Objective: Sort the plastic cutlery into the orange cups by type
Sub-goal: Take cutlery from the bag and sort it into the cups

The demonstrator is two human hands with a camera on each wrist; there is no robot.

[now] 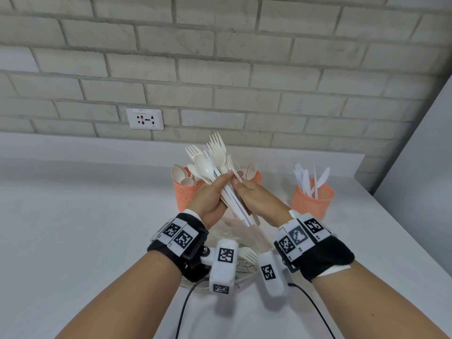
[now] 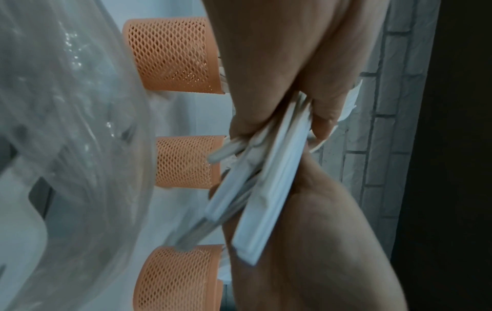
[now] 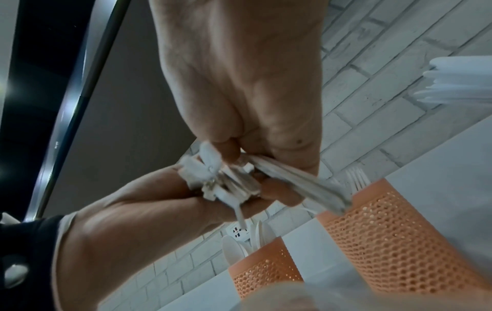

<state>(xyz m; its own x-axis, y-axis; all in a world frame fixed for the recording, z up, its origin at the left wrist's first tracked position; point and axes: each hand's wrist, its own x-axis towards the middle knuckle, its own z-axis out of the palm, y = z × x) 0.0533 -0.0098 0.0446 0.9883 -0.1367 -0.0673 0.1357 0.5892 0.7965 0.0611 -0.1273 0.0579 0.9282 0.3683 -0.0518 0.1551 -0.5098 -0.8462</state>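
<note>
Mixed cutlery bundle (image 1: 220,172) held above clear bowl (image 1: 247,263), in front of orange cups (image 1: 311,199). Left hand (image 1: 210,199) wrapped round handles; right hand (image 1: 256,194) pinching fork handle. Judged light, stiff, slippery; best taken by handle.

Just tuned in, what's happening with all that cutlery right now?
A person is sorting. The left hand grips a mixed bundle of cutlery, forks and spoons fanned upward, while the right hand pinches at it to pull a piece out. Behind, the left orange cup holds spoons, the middle cup forks, the right cup knives. One fork lies in the clear bowl below.
</note>
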